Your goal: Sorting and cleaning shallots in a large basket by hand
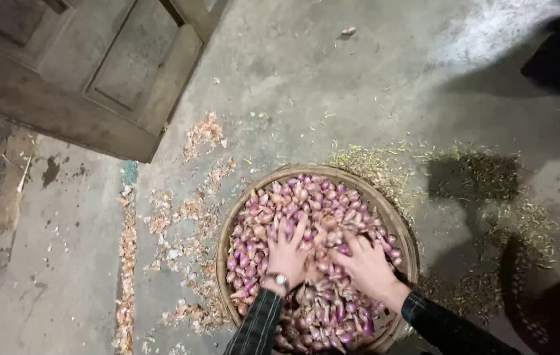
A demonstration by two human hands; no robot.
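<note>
Head view, looking straight down. A round woven basket (403, 231) sits on the concrete floor (332, 85), lower centre of frame, filled nearly to the rim with small purple-pink shallots (306, 197).

Left hand (286, 253): palm down on the heap near the basket's middle, fingers spread wide and pointing away from the person, fingertips pressed among the bulbs. Nothing is gripped. A wristwatch (279, 280) sits at the wrist, above a dark plaid sleeve (257, 325).

Right hand (367, 266): also palm down on the shallots, just beside the left hand, the two nearly meeting at the thumbs. Fingers splayed and angled toward the left; some fingertips are sunk between bulbs, so whether any bulb is pinched cannot be told. The hand reads as open and flat. Its sleeve is the same dark plaid.

Surroundings: dry papery skins (191, 217) lie scattered on the floor to the left of the basket, running in a loose band toward the bottom edge. Dried stalks and root trimmings (477, 171) lie to the right and behind it, touching the rim at the far side. A worn wooden door (89, 72) fills the upper left corner. Dark shadow covers the far right.
</note>
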